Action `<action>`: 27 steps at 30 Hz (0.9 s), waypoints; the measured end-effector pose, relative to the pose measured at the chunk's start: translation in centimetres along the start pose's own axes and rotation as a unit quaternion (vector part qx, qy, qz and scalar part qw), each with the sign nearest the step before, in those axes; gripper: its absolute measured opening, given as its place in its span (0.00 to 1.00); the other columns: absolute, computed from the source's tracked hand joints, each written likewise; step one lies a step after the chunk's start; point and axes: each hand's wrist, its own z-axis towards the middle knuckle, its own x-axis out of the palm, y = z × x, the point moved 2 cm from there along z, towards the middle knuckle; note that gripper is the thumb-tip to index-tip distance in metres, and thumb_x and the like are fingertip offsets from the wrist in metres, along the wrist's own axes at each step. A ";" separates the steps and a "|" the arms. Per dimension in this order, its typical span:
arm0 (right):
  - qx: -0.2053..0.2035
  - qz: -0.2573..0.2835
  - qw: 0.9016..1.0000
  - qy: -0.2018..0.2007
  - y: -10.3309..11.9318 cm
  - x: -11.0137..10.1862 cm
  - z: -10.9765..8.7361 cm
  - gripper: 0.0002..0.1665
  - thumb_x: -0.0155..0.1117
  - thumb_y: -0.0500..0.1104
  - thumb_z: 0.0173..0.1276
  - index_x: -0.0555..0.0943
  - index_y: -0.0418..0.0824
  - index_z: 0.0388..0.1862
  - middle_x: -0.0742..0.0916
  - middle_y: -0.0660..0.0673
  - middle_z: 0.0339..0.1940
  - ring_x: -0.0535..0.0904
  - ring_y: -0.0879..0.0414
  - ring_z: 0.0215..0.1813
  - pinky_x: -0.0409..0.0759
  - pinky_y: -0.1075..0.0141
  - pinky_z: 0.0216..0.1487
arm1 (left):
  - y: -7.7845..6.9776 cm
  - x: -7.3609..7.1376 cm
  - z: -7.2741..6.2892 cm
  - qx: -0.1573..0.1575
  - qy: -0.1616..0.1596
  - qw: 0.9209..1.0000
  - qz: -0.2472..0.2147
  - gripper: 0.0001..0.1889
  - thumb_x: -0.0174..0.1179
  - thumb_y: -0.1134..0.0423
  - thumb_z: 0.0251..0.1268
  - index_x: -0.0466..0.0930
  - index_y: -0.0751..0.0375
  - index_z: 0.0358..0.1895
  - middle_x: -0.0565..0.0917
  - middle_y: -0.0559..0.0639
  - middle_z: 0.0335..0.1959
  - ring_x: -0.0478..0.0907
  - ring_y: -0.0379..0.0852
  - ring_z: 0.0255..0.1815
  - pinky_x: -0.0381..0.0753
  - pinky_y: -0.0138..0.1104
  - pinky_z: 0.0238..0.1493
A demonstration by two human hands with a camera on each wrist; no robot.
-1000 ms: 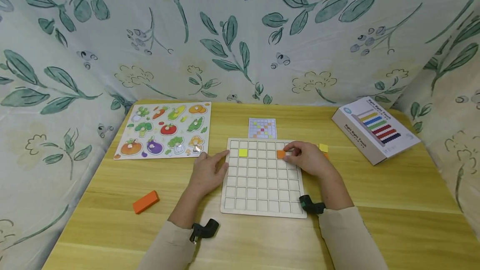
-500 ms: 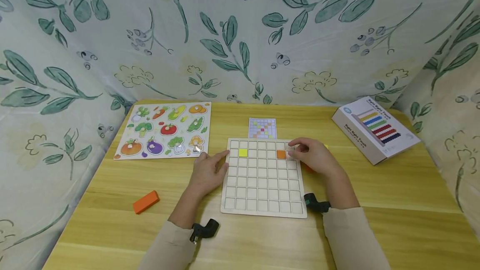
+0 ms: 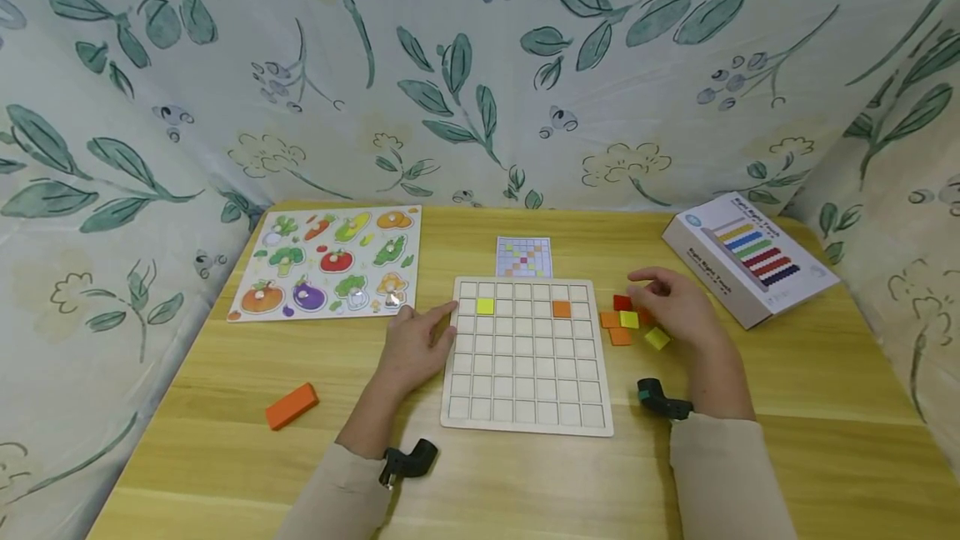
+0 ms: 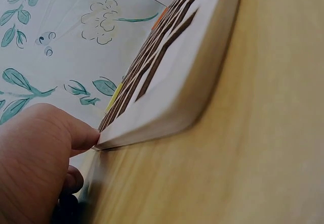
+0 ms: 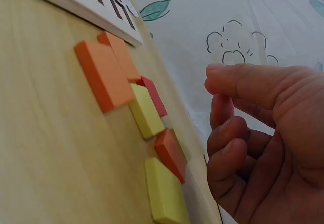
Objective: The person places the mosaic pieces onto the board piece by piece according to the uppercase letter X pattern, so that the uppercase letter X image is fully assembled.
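A wooden grid board (image 3: 527, 365) lies on the table, with a yellow tile (image 3: 486, 307) and an orange tile (image 3: 562, 309) set in its second row. My left hand (image 3: 411, 348) touches the board's upper left edge with its fingertips. Over the loose tiles to the right of the board hovers my right hand (image 3: 678, 311), its fingers loosely bent. The right wrist view shows nothing between that hand's thumb and fingers. Below it lie a red tile (image 3: 622, 302), a yellow tile (image 5: 146, 112), another yellow tile (image 3: 657, 338) and several orange tiles (image 5: 104, 75).
A small coloured grid card (image 3: 523, 257) lies just behind the board. At the back left is a vegetable puzzle board (image 3: 345, 282); an orange block (image 3: 292, 406) lies in front of it. A white-topped box (image 3: 750, 261) stands at the back right.
My right hand has let go of the orange tile in the board's second row and moved right over the loose tiles, which show now. The left hand has stayed at the board's edge.
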 end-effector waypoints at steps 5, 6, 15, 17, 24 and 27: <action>0.024 0.003 1.000 0.001 -1.5 -0.8 0.3 0.31 0.54 0.63 0.78 0.74 0.46 0.70 0.74 0.38 0.53 0.69 0.43 0.54 0.69 0.59 0.49 | 0.0 0.0 0.0 0.002 0.000 1.000 -0.001 0.22 0.59 0.52 0.72 0.80 0.44 0.68 0.67 0.42 0.13 0.60 0.45 0.31 0.59 0.37 0.39; 0.024 0.002 1.000 0.003 -1.8 -1.0 0.3 0.31 0.53 0.62 0.78 0.73 0.46 0.70 0.74 0.38 0.53 0.69 0.43 0.55 0.68 0.58 0.49 | 0.0 0.0 0.0 0.004 -0.001 1.000 0.000 0.22 0.59 0.52 0.72 0.80 0.44 0.68 0.67 0.42 0.13 0.60 0.45 0.31 0.59 0.37 0.39; 0.022 -0.049 0.999 -0.003 -3.5 -1.9 0.2 0.30 0.54 0.59 0.79 0.74 0.43 0.69 0.75 0.35 0.54 0.69 0.42 0.53 0.66 0.57 0.48 | 0.2 0.1 0.0 0.009 -0.008 1.000 0.002 0.22 0.59 0.52 0.72 0.80 0.45 0.67 0.67 0.42 0.13 0.60 0.45 0.30 0.59 0.37 0.39; 0.023 -0.052 0.998 -0.005 -3.6 -1.9 0.2 0.30 0.54 0.59 0.79 0.74 0.43 0.69 0.75 0.35 0.53 0.69 0.42 0.53 0.66 0.57 0.47 | 0.2 0.1 0.0 0.011 -0.010 1.000 0.003 0.22 0.58 0.52 0.72 0.80 0.45 0.67 0.67 0.42 0.13 0.60 0.45 0.30 0.59 0.37 0.39; 0.037 -0.059 0.998 -0.005 -3.5 -1.7 0.1 0.29 0.58 0.57 0.78 0.74 0.44 0.70 0.76 0.36 0.52 0.70 0.43 0.51 0.67 0.58 0.46 | 0.2 0.1 0.0 0.012 -0.012 1.000 0.002 0.22 0.59 0.52 0.72 0.81 0.45 0.67 0.67 0.41 0.13 0.59 0.45 0.30 0.59 0.37 0.39; 0.037 -0.065 0.997 -0.002 -3.4 -1.6 0.2 0.29 0.59 0.55 0.77 0.74 0.45 0.71 0.76 0.36 0.52 0.71 0.43 0.51 0.68 0.58 0.46 | 0.2 0.1 0.0 0.010 -0.009 1.000 0.001 0.22 0.59 0.52 0.72 0.81 0.45 0.67 0.67 0.41 0.13 0.60 0.45 0.30 0.59 0.37 0.39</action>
